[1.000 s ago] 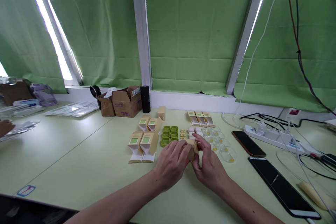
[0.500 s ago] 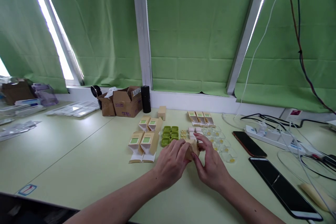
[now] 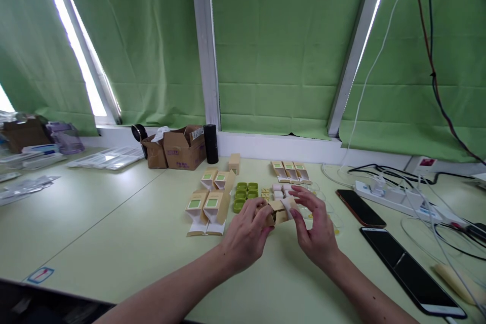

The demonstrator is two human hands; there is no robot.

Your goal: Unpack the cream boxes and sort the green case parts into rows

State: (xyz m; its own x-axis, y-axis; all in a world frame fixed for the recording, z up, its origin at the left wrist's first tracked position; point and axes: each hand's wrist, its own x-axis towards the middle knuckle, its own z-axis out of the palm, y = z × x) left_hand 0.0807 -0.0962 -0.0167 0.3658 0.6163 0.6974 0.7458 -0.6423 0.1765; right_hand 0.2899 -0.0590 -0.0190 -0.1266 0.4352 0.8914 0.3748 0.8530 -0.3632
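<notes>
A small tan cardboard box [image 3: 280,215] is held above the table, its end opened out and a white-lined flap showing. My left hand [image 3: 245,230] wraps round the box's left side. At the flap, my right hand [image 3: 314,225] has its thumb and fingers closed on the edge. Just left stand several similar boxes [image 3: 212,201] with green labels and opened flaps. Behind my hands sit green square cups [image 3: 246,194], tiny yellow pieces [image 3: 265,193] and white cylindrical pieces [image 3: 278,191]. Clear plastic pieces [image 3: 319,193] lie partly behind my right hand.
Three more opened boxes [image 3: 290,171] and one closed box [image 3: 234,163] stand farther back. Two phones [image 3: 360,207] and a power strip [image 3: 391,200] with cables lie to the right. Brown cartons [image 3: 185,148] and a black cylinder [image 3: 210,144] are against the wall.
My right hand has moved slightly right and pulled the box's end flap outward, so the box now shows open. My left hand keeps its hold with little movement.
</notes>
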